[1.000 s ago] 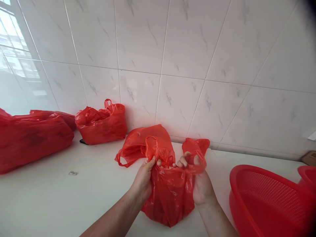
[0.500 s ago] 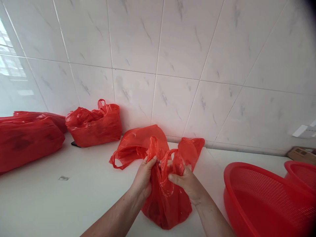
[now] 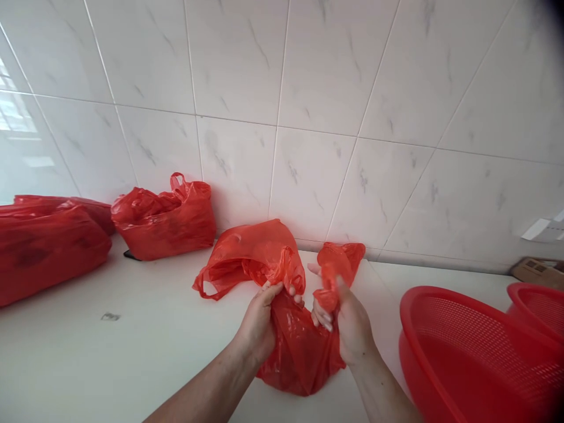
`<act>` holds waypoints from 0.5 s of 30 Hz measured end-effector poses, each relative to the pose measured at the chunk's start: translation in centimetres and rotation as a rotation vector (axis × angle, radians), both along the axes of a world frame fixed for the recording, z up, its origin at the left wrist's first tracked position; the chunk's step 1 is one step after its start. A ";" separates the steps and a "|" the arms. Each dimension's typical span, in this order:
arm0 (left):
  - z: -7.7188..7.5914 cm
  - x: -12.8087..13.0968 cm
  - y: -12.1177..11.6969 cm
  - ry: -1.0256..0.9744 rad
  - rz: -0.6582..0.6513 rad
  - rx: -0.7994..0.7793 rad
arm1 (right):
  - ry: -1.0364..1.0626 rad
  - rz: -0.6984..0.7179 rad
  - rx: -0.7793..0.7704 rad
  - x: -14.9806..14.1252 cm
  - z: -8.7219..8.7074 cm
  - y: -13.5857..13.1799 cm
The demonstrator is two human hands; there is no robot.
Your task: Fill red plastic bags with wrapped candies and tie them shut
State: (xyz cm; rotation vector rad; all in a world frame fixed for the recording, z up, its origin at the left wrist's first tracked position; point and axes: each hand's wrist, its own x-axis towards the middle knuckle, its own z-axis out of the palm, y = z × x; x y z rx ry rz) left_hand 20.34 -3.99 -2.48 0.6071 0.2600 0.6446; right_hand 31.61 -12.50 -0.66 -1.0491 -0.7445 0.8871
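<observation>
A red plastic bag [image 3: 302, 352] with something dark and bulky inside rests on the white tabletop in front of me. My left hand [image 3: 262, 320] pinches one gathered handle of it between thumb and fingers. On the other side, my right hand [image 3: 348, 326] is closed around the second bunched handle, its thumb blurred and some fingers curled under the plastic. The bag's contents cannot be made out. Just behind my hands lies a loose, crumpled red bag [image 3: 247, 247] with its handle loop spread to the left. Another folded red bag [image 3: 348, 255] sits behind my right hand.
Filled red bags, one at the far left [image 3: 48, 252] and one near the wall [image 3: 170, 226], stand on the white table [image 3: 132, 352]. A large red plastic basket [image 3: 409, 346] is at the right, a second basket [image 3: 537, 302] behind it. The tiled wall [image 3: 317, 170] bounds the back.
My hands have drawn apart, each with a handle of the bag. The bag's top, bunched between them before, is now pulled to two sides. The view has shifted slightly.
</observation>
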 end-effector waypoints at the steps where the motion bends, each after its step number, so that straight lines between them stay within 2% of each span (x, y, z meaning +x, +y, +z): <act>1: 0.1 0.0 -0.2 0.007 -0.022 0.031 | -0.054 0.022 -0.055 -0.1 0.2 -0.1; 4: 0.3 0.1 -0.8 0.079 -0.073 0.203 | -0.223 0.210 -0.172 -0.3 0.7 -0.2; 6: 0.3 0.1 -1.1 0.124 -0.104 0.298 | -0.306 0.260 -0.224 -0.4 0.6 0.0; 11: 0.3 -0.2 -1.5 0.197 -0.077 0.446 | -0.273 -0.051 -0.245 0.0 -1.4 1.4; 13: 0.3 -0.2 -1.7 0.176 -0.080 0.441 | -0.285 -0.139 -0.236 0.3 -2.1 1.7; 15: 0.2 -0.2 -1.9 0.177 -0.035 0.399 | -0.358 -0.161 -0.213 0.3 -2.2 1.7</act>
